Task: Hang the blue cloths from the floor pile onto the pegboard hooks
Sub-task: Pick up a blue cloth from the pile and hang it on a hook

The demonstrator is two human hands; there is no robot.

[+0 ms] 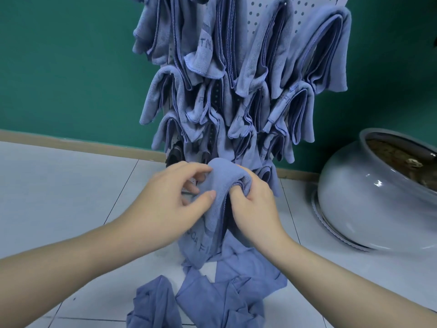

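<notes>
A white pegboard [256, 14] stands against the green wall, nearly covered by several blue cloths [260, 67] hanging from its hooks. Low in front of it I hold one folded blue cloth [221, 183] between both hands. My left hand [175, 197] pinches its left side with thumb and fingers. My right hand [254, 200] grips its right side, fingers curled into the fold. The cloth's lower end hangs down to the floor pile [212, 299] of blue cloths near the bottom edge. The hook behind the held cloth is hidden.
A large grey ceramic pot [369, 192] lies tilted on the floor at the right, close to the pegboard. Pale floor tiles [59, 185] spread to the left. A wooden skirting board [71, 142] runs along the wall's foot.
</notes>
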